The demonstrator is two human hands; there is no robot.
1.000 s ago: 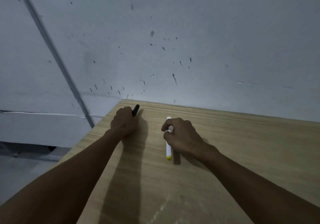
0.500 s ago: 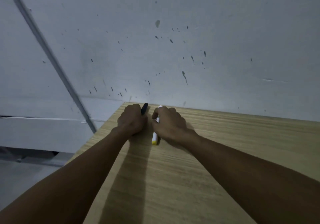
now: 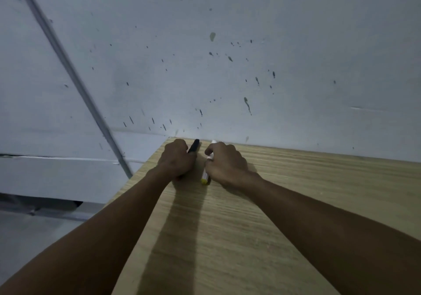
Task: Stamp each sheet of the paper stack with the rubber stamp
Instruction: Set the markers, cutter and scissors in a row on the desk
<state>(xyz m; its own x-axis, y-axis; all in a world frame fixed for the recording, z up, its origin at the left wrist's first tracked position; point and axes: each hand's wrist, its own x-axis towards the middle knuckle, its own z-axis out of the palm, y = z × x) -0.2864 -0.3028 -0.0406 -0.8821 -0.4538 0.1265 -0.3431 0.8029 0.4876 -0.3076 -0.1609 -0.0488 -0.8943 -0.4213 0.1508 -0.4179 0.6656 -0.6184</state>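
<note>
black marker [image 3: 193, 146] clenched in left grip [image 3: 176, 160], white marker [image 3: 206, 173] in right grip [image 3: 224, 164], wooden table [image 3: 296, 203], spattered wall [image 3: 227, 66] behind

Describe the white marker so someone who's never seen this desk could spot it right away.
Find the wooden table against the speckled wall and go to its far left corner, where both hands rest. The white marker lies under the right hand. Its yellow end faces the person, unlike the black marker in the left hand.

A light wooden table [image 3: 296, 203] stands against a speckled wall; at its far left corner a black marker [image 3: 194, 146] and a white marker [image 3: 205, 176] lie side by side.
</note>
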